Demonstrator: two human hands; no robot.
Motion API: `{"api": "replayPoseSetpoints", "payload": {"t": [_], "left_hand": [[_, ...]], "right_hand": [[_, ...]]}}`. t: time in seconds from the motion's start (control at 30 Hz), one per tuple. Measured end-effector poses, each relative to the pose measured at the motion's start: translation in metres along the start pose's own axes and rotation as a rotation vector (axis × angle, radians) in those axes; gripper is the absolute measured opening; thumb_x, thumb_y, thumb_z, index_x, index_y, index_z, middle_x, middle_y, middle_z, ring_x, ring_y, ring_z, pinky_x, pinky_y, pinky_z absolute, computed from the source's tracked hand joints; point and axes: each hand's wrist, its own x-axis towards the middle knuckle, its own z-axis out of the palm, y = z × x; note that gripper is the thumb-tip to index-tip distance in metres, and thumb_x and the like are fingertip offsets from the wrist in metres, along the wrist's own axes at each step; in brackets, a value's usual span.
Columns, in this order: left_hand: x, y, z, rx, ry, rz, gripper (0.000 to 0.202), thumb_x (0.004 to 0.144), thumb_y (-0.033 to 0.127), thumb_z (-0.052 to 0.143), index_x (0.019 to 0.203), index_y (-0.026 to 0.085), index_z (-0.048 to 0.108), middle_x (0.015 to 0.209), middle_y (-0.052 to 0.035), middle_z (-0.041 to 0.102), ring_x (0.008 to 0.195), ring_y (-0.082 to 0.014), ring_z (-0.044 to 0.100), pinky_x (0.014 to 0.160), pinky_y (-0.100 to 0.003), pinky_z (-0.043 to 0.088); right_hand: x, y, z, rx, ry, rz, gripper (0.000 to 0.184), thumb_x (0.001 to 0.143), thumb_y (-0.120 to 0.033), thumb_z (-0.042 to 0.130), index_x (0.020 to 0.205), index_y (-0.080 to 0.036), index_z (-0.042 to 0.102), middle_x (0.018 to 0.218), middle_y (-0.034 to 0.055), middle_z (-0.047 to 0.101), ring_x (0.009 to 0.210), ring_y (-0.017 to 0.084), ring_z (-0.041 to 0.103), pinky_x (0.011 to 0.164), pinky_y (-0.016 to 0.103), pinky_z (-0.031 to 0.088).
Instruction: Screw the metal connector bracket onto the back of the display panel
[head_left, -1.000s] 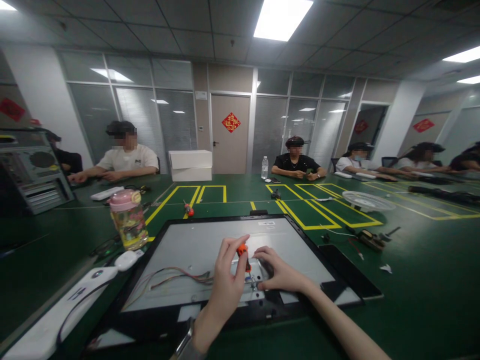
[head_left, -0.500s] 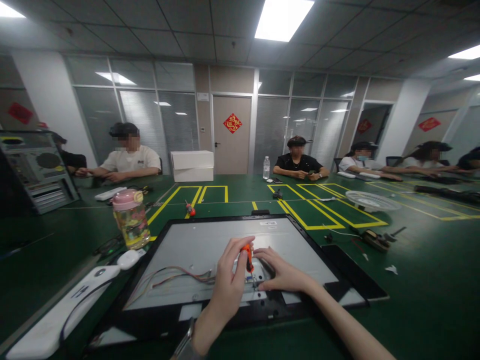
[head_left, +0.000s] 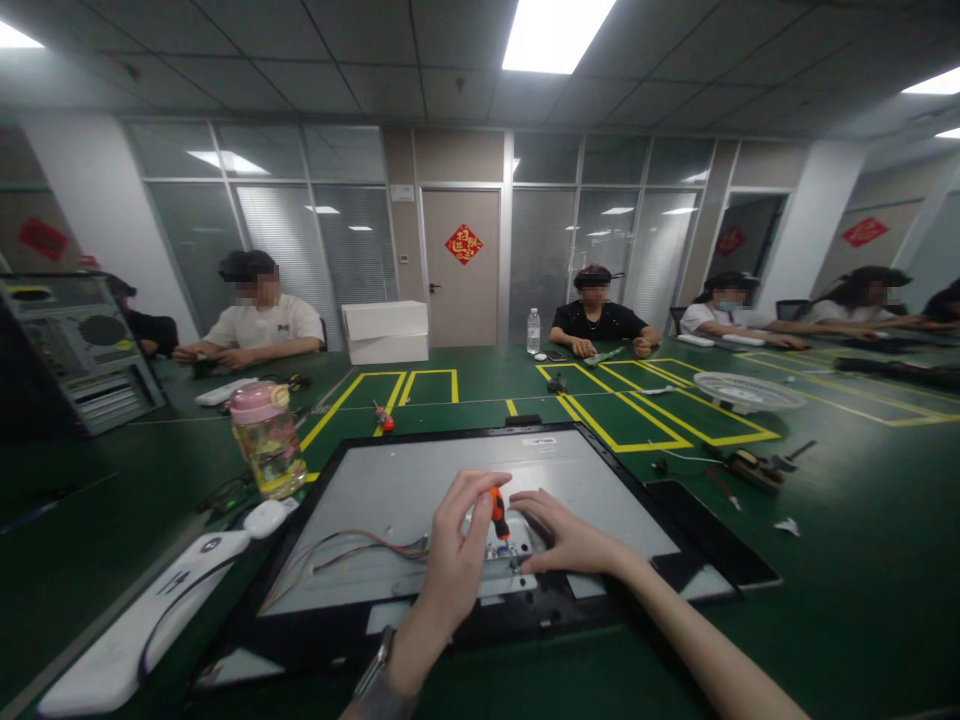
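A grey display panel with a black frame (head_left: 420, 465) lies flat before me on the green table. My left hand (head_left: 459, 545) is closed round the orange handle of a screwdriver (head_left: 499, 514), which tilts over a metal bracket near the panel's front edge. The screwdriver's tip is too small to make out clearly. Just right of it, my right hand (head_left: 564, 537) curves over the bracket, its thumb low and its fingers arched above; a small part at the fingertips is hard to tell. Thin coloured wires (head_left: 356, 540) run across the panel to the left of my hands.
On the left stand a pink-lidded bottle (head_left: 266, 440), a long white device with a cable (head_left: 150, 620) and an opened computer case (head_left: 82, 350). A black slab (head_left: 712, 530) and a brown tool (head_left: 754, 468) lie right. Several people sit across the table, near a white box (head_left: 386, 332).
My hands stay at nearly the same spot over the bracket, and the screwdriver has tilted slightly. The view has shifted a little. Across the table, a person's hands have moved apart, showing a green object.
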Motion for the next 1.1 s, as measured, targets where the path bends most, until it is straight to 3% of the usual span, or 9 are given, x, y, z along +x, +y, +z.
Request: {"api": "replayPoseSetpoints", "payload": {"t": [0.13,0.37,0.57,0.83,1.1], "left_hand": [[0.0028,-0.0021,-0.0002,0.067,0.058,0.023,0.02,0.088,0.028,0.055,0.097,0.021,0.071,0.088,-0.004,0.053,0.083,-0.0161,0.056,0.079,-0.029,0.048],[0.0061,0.0046,-0.0039,-0.018,-0.011,-0.016,0.03,0.095,0.025,0.04,0.11,0.019,0.066,0.092,-0.0068,0.061,0.088,-0.0175,0.059,0.079,-0.03,0.048],[0.0056,0.0025,-0.0035,0.086,0.046,0.021,0.02,0.088,0.026,0.056,0.099,0.021,0.071,0.091,-0.0048,0.056,0.087,-0.0163,0.058,0.082,-0.029,0.047],[0.005,0.005,-0.0042,-0.019,-0.027,-0.003,0.027,0.094,0.026,0.045,0.108,0.019,0.066,0.096,-0.0077,0.062,0.092,-0.0183,0.059,0.083,-0.031,0.048],[0.004,0.0025,0.0002,0.042,0.026,0.021,0.022,0.089,0.025,0.054,0.104,0.021,0.07,0.088,-0.0048,0.061,0.086,-0.0159,0.059,0.079,-0.028,0.047]], "right_hand": [[-0.0001,0.0004,0.0,0.004,-0.004,-0.021,0.079,0.067,-0.052,0.075,0.134,-0.023,0.047,0.138,0.0128,0.045,0.13,0.034,0.038,0.111,0.052,0.023],[-0.0011,-0.0002,0.0004,0.001,-0.008,0.008,0.078,0.068,-0.051,0.075,0.133,-0.018,0.048,0.14,0.0146,0.043,0.131,0.034,0.036,0.113,0.05,0.023],[-0.0013,-0.0021,-0.0011,-0.004,-0.008,0.0,0.078,0.067,-0.051,0.076,0.133,-0.02,0.048,0.138,0.0143,0.045,0.131,0.033,0.037,0.112,0.05,0.023],[-0.0008,-0.0018,-0.0006,-0.008,-0.018,0.03,0.08,0.067,-0.048,0.077,0.134,-0.017,0.047,0.142,0.0164,0.042,0.133,0.034,0.035,0.114,0.051,0.02],[-0.0011,-0.0014,-0.0011,0.001,-0.012,0.012,0.08,0.067,-0.049,0.076,0.135,-0.022,0.046,0.141,0.0133,0.043,0.132,0.033,0.036,0.113,0.052,0.021]]}}
